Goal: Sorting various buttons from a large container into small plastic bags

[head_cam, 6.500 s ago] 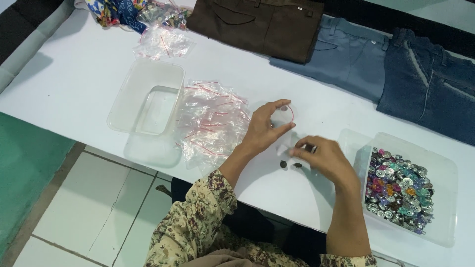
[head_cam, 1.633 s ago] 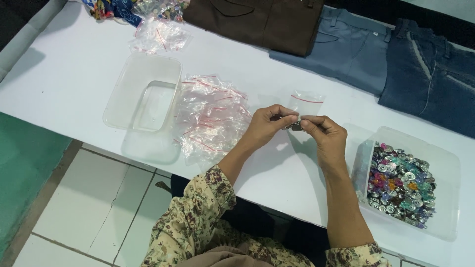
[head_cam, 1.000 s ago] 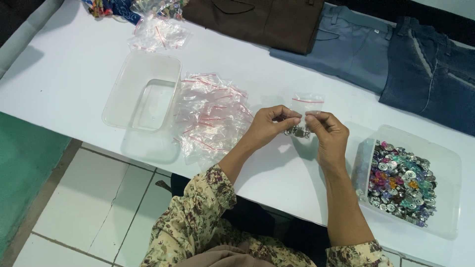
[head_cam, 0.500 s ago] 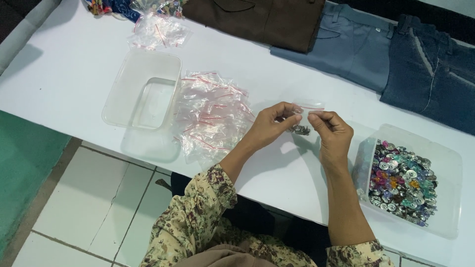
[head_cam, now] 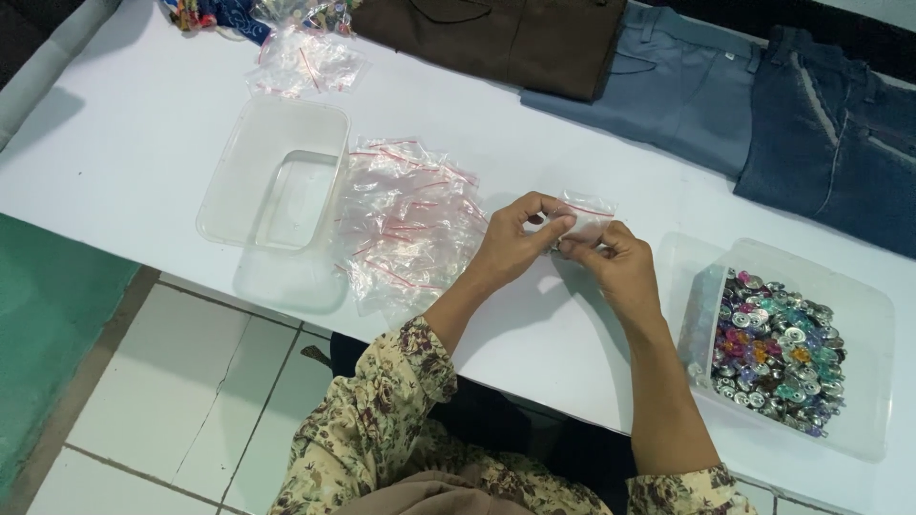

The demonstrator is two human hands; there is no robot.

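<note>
Left hand and right hand meet fingertip to fingertip over the white tabletop; both pinch the lower edge of a small clear zip bag with a red seal line, held just above the surface near the middle of the tabletop; contents of the bag too small to tell; just left of the hands, a loose heap of empty zip bags of the same kind; further left, an empty clear plastic tub sitting on its lid at the near edge; right of the hands, a second clear tub filled with metal buttons, silver mixed with coloured ones; along the far edge, a brown garment, grey-blue trousers and dark blue jeans, laid flat side by side; another bunch of bags far left, well apart from the hands.
</note>
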